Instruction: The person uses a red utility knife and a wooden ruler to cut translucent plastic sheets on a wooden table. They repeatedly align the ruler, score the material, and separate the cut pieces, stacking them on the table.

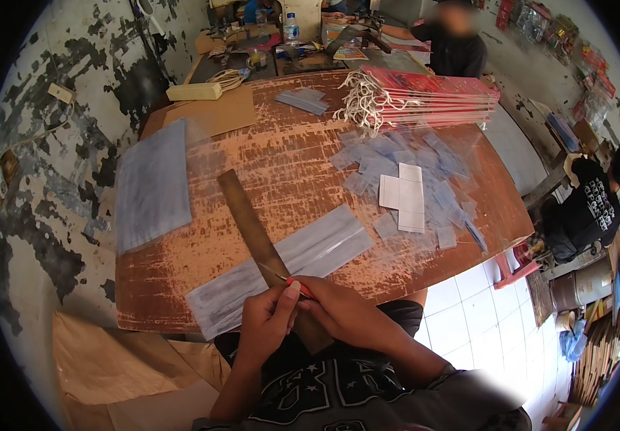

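Pinching hands: your left hand (267, 316) pressed thumb and fingers against a slim red-handled tool (302, 289), and your right hand (338, 309) curled closed around it.
Brown strip: a long, flat, brown ruler-like strip (245, 215) lay beneath your hands, across a translucent grey plastic sheet (324, 241).
Containers: a clear plastic bottle with a blue label (292, 30) stood beyond the worn reddish-brown table (159, 287), its contents too small to tell; a whitish cylindrical container (590, 284) stood at right, its inside hidden.
Tabletop: small clear plastic pieces (445, 197) lay around a white cross-shaped card (410, 197), near a red stack with white cords (432, 93).
Room: you sat between a flaking black-and-white wall (58, 208) and white floor tiles (468, 309).
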A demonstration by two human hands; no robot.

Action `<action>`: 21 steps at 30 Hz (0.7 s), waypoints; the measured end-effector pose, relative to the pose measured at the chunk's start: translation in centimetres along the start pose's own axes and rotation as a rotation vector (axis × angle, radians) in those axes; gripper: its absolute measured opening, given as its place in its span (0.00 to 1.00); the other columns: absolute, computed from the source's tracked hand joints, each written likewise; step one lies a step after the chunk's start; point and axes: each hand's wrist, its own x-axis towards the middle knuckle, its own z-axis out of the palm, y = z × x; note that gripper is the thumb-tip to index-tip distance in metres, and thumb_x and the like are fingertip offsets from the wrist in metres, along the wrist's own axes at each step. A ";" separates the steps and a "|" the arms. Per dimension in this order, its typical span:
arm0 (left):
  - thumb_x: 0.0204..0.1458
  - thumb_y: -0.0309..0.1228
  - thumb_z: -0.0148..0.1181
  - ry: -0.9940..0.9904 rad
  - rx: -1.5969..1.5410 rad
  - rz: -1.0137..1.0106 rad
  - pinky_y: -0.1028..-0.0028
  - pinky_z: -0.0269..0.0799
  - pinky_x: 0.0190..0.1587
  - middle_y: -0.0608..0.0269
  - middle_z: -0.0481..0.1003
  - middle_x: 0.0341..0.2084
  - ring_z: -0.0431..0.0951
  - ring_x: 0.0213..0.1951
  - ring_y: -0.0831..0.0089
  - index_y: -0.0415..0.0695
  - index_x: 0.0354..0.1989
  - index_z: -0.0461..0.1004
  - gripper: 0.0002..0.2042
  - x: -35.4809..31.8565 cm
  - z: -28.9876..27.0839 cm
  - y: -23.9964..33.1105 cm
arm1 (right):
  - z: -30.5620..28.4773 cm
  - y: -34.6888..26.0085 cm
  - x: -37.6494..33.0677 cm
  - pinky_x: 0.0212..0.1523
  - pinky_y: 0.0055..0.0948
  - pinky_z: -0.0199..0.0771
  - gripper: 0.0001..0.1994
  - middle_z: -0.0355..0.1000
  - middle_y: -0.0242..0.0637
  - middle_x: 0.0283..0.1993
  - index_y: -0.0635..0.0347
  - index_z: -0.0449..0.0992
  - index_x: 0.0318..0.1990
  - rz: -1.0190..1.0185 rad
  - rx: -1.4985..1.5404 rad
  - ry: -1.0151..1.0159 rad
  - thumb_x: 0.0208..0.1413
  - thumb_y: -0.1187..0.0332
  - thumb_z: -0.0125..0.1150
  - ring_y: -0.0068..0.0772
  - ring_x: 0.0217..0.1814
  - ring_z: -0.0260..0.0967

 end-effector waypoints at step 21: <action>0.77 0.43 0.56 0.068 0.066 0.009 0.76 0.63 0.25 0.70 0.72 0.16 0.70 0.20 0.83 0.37 0.35 0.83 0.23 0.1 0.5 0.1 | 0.8 0.3 0.3 0.40 0.54 0.82 0.14 0.82 0.51 0.44 0.57 0.70 0.60 -0.005 -0.224 0.114 0.73 0.62 0.59 0.61 0.45 0.83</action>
